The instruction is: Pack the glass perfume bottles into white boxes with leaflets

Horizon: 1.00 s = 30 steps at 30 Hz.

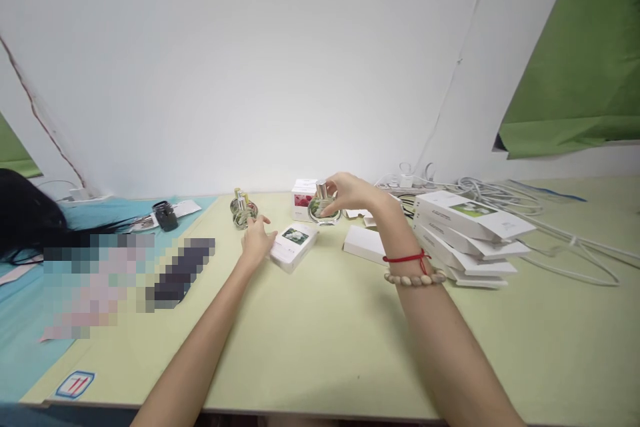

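Observation:
My right hand point(350, 192) is closed around a small round glass perfume bottle point(323, 207) with a silver cap, held just above the pale green table point(320, 340). My left hand point(257, 240) reaches toward two similar small bottles point(243, 211) standing at the table's far side; its fingers are stretched out beside them and next to a white box with a flower picture point(295, 245) lying flat. A red string and a bead bracelet sit on my right wrist.
A white and pink box point(303, 199) stands behind the held bottle. Flat white boxes point(467, 233) are stacked at the right, with white cables point(540, 213) behind. A dark jar point(165, 215) and another person's dark hair point(25, 213) lie left.

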Each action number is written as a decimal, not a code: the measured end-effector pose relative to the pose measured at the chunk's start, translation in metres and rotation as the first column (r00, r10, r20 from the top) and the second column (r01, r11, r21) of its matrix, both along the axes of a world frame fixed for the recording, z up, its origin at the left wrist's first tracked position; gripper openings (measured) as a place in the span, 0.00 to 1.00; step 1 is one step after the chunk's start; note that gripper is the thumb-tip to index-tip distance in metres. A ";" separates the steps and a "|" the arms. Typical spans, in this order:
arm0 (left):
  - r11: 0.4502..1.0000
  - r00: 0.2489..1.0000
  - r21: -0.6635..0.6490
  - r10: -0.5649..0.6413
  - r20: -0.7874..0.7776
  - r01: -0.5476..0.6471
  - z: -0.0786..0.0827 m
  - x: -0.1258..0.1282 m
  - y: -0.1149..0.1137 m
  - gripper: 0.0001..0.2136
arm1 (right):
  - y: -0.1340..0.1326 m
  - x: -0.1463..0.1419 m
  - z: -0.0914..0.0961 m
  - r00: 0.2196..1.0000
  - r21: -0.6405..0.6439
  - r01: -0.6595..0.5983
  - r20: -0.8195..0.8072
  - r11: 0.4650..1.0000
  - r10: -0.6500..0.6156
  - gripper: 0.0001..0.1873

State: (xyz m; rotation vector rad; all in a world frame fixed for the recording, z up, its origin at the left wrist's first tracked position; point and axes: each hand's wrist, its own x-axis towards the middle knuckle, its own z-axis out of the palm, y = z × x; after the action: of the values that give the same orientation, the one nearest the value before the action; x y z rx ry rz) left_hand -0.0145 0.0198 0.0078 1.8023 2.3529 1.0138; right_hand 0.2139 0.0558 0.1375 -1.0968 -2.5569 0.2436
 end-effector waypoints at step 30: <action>0.964 0.625 0.045 -0.206 0.753 0.264 0.009 0.028 0.001 0.34 | -0.004 0.002 0.002 0.998 0.078 0.052 -0.042 0.996 -0.049 0.21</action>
State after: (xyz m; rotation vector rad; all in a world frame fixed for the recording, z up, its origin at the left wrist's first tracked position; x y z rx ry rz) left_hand 0.0130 0.0212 0.0166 1.2341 1.5628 1.2844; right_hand 0.2162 0.0515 0.1398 -1.1147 -2.4776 0.1491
